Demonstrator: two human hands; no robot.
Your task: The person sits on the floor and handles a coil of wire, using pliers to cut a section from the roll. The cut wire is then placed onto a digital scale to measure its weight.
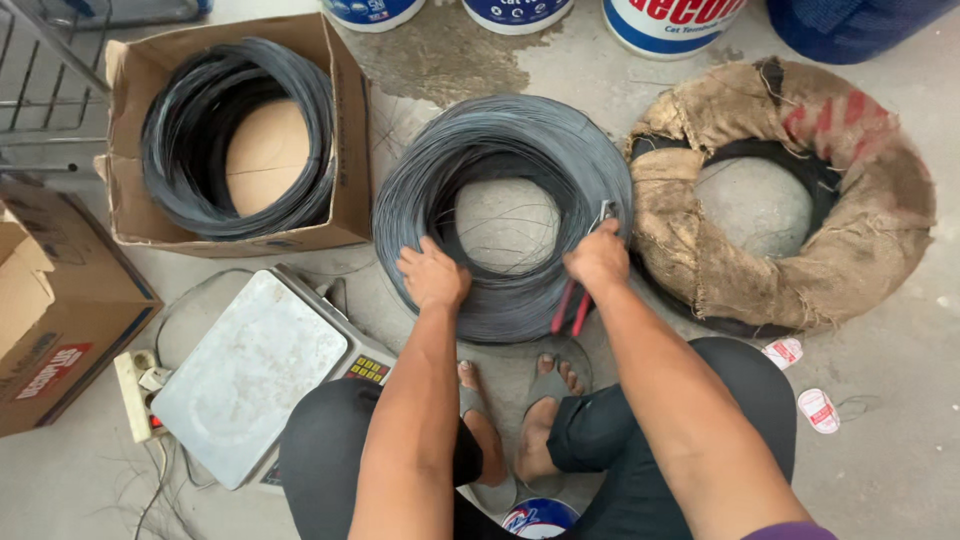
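The jaws of the red-handled pliers [583, 283] are half hidden against the large grey coil of thin wire [503, 215] lying on the concrete floor [900, 400]. The right hand [598, 260] is closed around the pliers at the coil's right rim. The left hand [433, 276] rests curled on its near-left rim. A burlap-wrapped coil [790, 200] lies just right.

The wire coil [503, 160] under the left hand [433, 275] is thin dark metal with a dull grey sheen. The pliers [580, 290] in the right hand [598, 260] have bare metal tips and glossy red plastic grips. A second wire coil [190, 150], blacker and matt, lies in a brown cardboard box [345, 120]. The third coil [860, 230] is wrapped in coarse, frayed burlap. The scale [250, 375] has a scuffed, brushed metal plate. The floor [900, 420] is rough, stained concrete.
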